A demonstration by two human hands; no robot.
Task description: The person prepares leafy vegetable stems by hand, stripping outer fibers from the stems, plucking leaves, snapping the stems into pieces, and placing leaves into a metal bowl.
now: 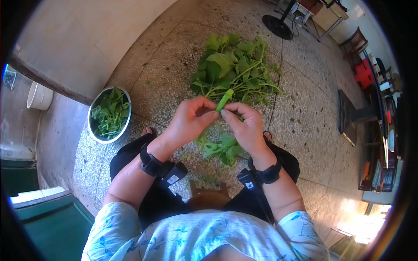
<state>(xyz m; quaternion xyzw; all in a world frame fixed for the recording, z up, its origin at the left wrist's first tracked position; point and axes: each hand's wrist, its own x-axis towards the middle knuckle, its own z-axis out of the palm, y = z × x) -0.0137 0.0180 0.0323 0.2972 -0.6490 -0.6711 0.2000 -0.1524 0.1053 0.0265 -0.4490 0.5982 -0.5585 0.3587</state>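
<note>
Between my two hands is a short, bright green stem (225, 99), its thick cut end pointing up and away from me. My left hand (191, 117) pinches it from the left with thumb and forefinger. From the right, my right hand (244, 124) grips the same stem, its thumb tip almost meeting the left thumb. Just beyond lies a big heap of leafy green vines (237, 65) on the floor. Below my hands, a smaller bunch of leaves (224, 149) rests on the floor between my feet, partly covered by my right hand.
A metal basin (129, 114) holding leafy greens stands on the floor to the left. Farther left is a white bucket (40, 95). A black round stand base (277, 27) sits at the back, and a wooden chair (355, 42) at the far right. Bits of leaf litter the speckled floor.
</note>
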